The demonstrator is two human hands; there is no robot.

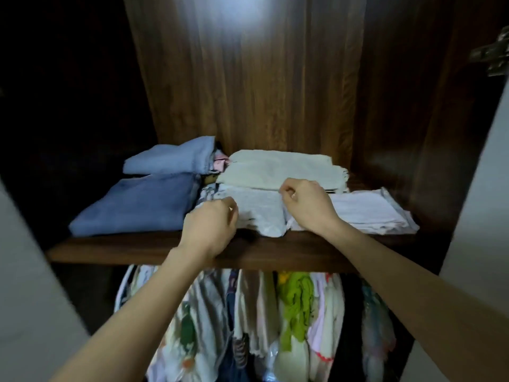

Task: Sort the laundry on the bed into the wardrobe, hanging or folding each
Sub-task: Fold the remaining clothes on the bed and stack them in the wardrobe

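wardrobe shelf (154, 248): two folded blue items (143, 205), cream stack (278, 172), white pile (377, 210), grey garment (256, 208) at front | below: hanging clothes (248, 312) | left hand (210, 227), right hand (305, 202): fingers curled over grey garment, grasp unclear

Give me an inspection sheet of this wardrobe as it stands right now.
Surface: dark wooden shelf, front edge bare.
Job's things: light grey folded garment at the shelf front, between both hands; cream folded pile behind it; blue folded clothes to the left; white folded cloth to the right.
Clutter: small pink item tucked between the blue and cream piles.
Hands: left hand and right hand, fingers curled at the grey garment's edges; grip unclear through blur.
Cables: nothing seen.
Surroundings: hanging clothes below the shelf; door hinge upper right.
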